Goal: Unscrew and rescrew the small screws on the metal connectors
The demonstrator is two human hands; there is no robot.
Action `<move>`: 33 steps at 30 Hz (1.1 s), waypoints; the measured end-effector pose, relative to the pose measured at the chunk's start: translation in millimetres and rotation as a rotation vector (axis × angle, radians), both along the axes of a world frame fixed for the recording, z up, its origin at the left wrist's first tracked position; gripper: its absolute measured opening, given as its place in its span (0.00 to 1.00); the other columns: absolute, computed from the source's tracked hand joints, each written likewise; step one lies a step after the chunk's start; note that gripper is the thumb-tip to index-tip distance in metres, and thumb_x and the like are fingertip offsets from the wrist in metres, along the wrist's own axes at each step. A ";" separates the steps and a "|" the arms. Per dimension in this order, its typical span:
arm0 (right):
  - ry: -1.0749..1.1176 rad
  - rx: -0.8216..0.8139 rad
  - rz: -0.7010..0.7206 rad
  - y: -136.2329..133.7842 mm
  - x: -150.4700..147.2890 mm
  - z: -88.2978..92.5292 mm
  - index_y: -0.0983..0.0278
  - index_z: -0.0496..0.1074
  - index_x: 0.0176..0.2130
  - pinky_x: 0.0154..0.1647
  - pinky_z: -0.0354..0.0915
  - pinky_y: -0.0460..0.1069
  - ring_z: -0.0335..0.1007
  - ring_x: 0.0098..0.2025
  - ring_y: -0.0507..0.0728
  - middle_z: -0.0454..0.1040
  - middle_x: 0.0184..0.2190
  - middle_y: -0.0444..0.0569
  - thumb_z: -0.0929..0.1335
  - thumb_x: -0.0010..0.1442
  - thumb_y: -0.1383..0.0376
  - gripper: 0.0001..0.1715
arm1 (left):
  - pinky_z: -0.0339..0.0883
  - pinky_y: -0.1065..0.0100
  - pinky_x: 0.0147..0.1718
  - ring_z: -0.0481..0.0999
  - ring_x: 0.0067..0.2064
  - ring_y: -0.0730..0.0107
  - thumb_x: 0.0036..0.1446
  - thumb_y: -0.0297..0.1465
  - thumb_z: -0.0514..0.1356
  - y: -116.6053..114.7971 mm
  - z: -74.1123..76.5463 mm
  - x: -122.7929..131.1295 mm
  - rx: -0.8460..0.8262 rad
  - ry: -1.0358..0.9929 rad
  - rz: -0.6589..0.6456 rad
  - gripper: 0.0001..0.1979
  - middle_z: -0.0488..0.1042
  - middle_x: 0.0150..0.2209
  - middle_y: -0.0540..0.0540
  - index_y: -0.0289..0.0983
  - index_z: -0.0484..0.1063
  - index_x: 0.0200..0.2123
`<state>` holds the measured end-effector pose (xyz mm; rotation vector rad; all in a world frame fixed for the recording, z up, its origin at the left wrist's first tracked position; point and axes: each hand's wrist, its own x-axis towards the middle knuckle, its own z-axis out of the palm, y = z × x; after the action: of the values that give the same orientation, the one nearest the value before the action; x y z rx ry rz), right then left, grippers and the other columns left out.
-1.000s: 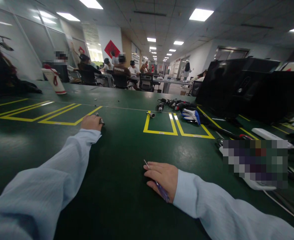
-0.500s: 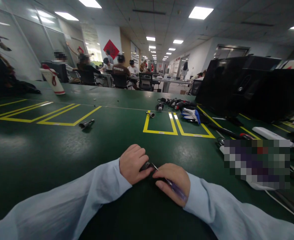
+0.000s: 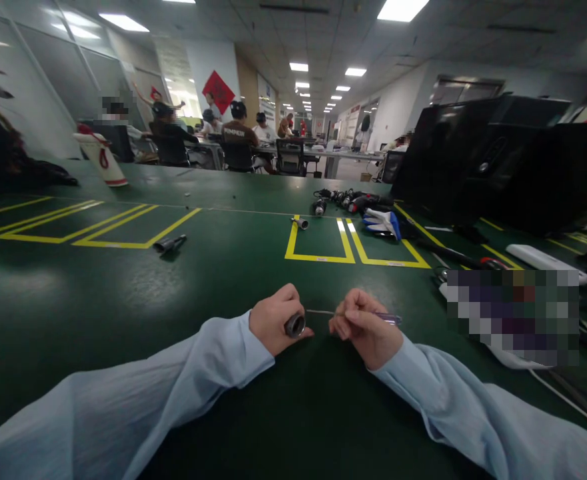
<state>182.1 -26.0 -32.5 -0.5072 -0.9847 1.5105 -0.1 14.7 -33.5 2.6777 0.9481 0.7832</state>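
Observation:
My left hand (image 3: pixel 279 319) is closed around a dark cylindrical metal part (image 3: pixel 296 325), its round hollow end facing toward me. The rest of that part is hidden by my fingers. In my right hand (image 3: pixel 368 327) I grip a screwdriver with a translucent purple handle (image 3: pixel 392 319). Its thin metal shaft (image 3: pixel 322 312) points left, the end reaching close to my left hand. Whether the tip touches the metal part I cannot tell. Both hands are above the green tabletop (image 3: pixel 253 407).
Metal parts with hollow ends lie farther off, one on the left (image 3: pixel 169 245) and another (image 3: pixel 300 223) by the yellow tape (image 3: pixel 322 259). A white-and-blue glove (image 3: pixel 382 223), tangled black cables, a white power strip (image 3: pixel 548 263) and dark monitors (image 3: pixel 478 153) stand right. A cup (image 3: pixel 102 159) is far left.
My right hand has turned over and moved up and right, drawing the screwdriver away from my left hand. My left hand has rotated, so the metal part's hollow end now shows.

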 end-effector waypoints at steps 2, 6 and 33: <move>-0.076 0.079 0.040 -4.4 0.1 -2.0 0.64 0.62 0.24 0.25 0.58 0.47 0.60 0.19 0.49 0.67 0.16 0.41 0.68 0.47 0.67 0.07 | 0.60 0.73 0.26 0.63 0.28 0.75 0.47 0.34 0.59 2.4 -1.2 -0.9 -0.024 -0.092 -0.056 0.10 0.62 0.30 0.47 0.34 0.63 0.23; -0.262 0.208 0.089 -11.1 4.3 -6.7 0.64 0.63 0.30 0.23 0.57 0.45 0.63 0.24 0.51 0.71 0.24 0.46 0.66 0.52 0.63 0.07 | 0.57 0.74 0.23 0.62 0.24 0.77 0.47 0.34 0.58 5.2 -1.6 -0.5 -0.118 -0.179 -0.059 0.10 0.62 0.22 0.52 0.35 0.61 0.21; -0.201 -0.127 0.044 -20.0 -17.3 0.2 0.68 0.71 0.28 0.24 0.60 0.46 0.63 0.24 0.50 0.69 0.23 0.46 0.65 0.51 0.59 0.13 | 0.53 0.74 0.21 0.59 0.21 0.78 0.52 0.32 0.52 -1.2 2.8 1.1 0.008 -0.024 -0.031 0.11 0.60 0.19 0.53 0.35 0.60 0.20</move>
<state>164.8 -46.0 -32.2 -0.7439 -1.0643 1.5908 1.0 13.4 -30.7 2.6771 0.8970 0.8116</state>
